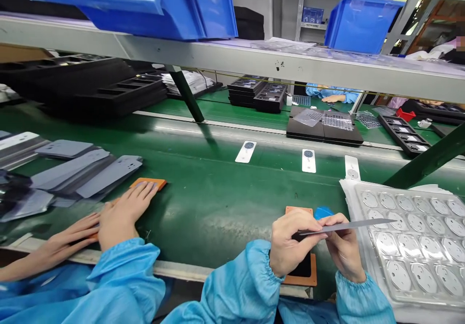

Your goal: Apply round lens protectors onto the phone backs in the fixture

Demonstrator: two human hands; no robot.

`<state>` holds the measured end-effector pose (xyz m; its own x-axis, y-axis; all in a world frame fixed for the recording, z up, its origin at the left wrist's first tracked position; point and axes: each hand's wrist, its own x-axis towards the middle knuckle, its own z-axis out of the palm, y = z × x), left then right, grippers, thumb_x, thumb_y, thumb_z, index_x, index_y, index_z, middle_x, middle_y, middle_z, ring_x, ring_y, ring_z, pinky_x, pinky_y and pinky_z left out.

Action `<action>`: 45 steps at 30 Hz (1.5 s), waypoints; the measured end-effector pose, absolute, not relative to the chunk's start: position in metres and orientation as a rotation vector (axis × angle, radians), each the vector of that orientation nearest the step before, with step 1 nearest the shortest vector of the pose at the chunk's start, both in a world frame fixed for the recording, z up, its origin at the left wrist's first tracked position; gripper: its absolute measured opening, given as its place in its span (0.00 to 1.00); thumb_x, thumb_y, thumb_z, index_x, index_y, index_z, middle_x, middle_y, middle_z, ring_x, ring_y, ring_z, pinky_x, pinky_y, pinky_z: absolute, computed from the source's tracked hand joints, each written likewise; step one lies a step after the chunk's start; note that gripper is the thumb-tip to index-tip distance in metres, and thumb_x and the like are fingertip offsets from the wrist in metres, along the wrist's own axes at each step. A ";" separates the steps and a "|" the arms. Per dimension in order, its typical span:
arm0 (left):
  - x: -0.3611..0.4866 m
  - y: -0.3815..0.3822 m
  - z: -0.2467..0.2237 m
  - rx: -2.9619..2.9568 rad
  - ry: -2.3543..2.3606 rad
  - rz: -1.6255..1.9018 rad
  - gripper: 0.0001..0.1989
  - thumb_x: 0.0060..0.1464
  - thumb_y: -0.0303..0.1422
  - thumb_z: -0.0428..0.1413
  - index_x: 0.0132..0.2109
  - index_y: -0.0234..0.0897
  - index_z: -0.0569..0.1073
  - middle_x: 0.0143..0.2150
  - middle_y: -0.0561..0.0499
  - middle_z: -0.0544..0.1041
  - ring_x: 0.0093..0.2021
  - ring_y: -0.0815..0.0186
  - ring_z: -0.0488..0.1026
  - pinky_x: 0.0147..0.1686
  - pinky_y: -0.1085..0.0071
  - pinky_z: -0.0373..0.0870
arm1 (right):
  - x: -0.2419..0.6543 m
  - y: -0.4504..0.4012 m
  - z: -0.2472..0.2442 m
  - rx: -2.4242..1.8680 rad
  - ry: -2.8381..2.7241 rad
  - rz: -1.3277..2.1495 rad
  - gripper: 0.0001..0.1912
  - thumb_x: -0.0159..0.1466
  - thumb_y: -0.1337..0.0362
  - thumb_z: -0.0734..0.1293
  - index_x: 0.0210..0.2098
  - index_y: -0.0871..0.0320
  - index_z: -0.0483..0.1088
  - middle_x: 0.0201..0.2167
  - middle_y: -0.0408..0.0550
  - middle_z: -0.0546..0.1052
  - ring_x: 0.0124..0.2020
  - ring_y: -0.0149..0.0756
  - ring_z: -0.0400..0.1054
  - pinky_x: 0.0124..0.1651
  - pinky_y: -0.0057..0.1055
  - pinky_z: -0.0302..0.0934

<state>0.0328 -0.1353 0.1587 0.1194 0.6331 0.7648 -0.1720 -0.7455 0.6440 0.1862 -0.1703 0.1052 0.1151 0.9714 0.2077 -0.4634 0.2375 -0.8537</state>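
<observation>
My left hand (290, 241) pinches one end of a thin grey flat sheet (359, 224), seen almost edge-on. My right hand (345, 251) grips the same sheet near its middle, fingers closed under and along it. The sheet is tilted slightly and points right, towards the clear tray. Below my hands lies an orange fixture (310, 271) with a dark recess, partly covered by my left hand. A blue piece (323, 212) shows just behind my right hand; its kind I cannot make out.
At right, a clear blister tray (399, 292) holds several round white discs. White cards (308, 161) lie across the green bench. On the left, a co-worker's hands (123, 212) press an orange fixture (160, 183) beside grey panels (109, 176). A shelf beam (232, 62) with blue bins (363, 23) crosses above.
</observation>
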 end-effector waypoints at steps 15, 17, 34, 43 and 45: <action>0.024 -0.027 0.069 1.315 0.995 1.121 0.23 0.51 0.49 0.60 0.41 0.32 0.72 0.42 0.45 0.77 0.42 0.66 0.74 0.44 0.72 0.71 | 0.226 -0.026 0.101 -1.185 -0.809 0.860 0.23 0.56 0.49 0.71 0.42 0.57 0.66 0.37 0.47 0.74 0.31 0.29 0.66 0.31 0.25 0.62; 0.016 -0.013 0.051 1.344 1.042 1.104 0.24 0.51 0.51 0.58 0.39 0.32 0.71 0.39 0.45 0.76 0.40 0.66 0.74 0.41 0.72 0.70 | 0.253 0.006 0.105 -1.310 -0.798 0.800 0.22 0.61 0.48 0.66 0.45 0.57 0.64 0.43 0.49 0.74 0.36 0.31 0.68 0.33 0.25 0.63; 0.004 0.000 0.006 1.590 1.169 1.031 0.17 0.55 0.44 0.53 0.30 0.34 0.71 0.27 0.52 0.72 0.28 0.70 0.67 0.32 0.75 0.62 | 0.240 0.132 0.063 -2.648 -1.115 0.544 0.38 0.60 0.55 0.71 0.63 0.62 0.56 0.63 0.61 0.56 0.61 0.53 0.56 0.60 0.49 0.56; 0.005 -0.002 0.009 1.639 1.160 1.056 0.18 0.56 0.45 0.53 0.31 0.33 0.71 0.27 0.51 0.72 0.27 0.71 0.65 0.31 0.75 0.62 | 0.244 0.119 0.074 -2.707 -1.046 0.529 0.32 0.64 0.56 0.69 0.63 0.60 0.58 0.63 0.58 0.58 0.60 0.50 0.58 0.60 0.50 0.57; 0.005 -0.002 0.009 1.661 1.159 1.059 0.18 0.57 0.45 0.52 0.31 0.33 0.70 0.27 0.51 0.72 0.27 0.71 0.65 0.31 0.75 0.62 | 0.243 0.112 0.082 -2.674 -1.071 0.535 0.30 0.65 0.55 0.68 0.63 0.60 0.59 0.62 0.59 0.60 0.60 0.49 0.59 0.60 0.50 0.58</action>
<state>0.0052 -0.0023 0.0086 0.2189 0.9600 0.1744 0.2596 -0.2296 0.9380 0.2433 0.1123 0.0817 0.6698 0.6982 -0.2527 0.6214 -0.7134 -0.3239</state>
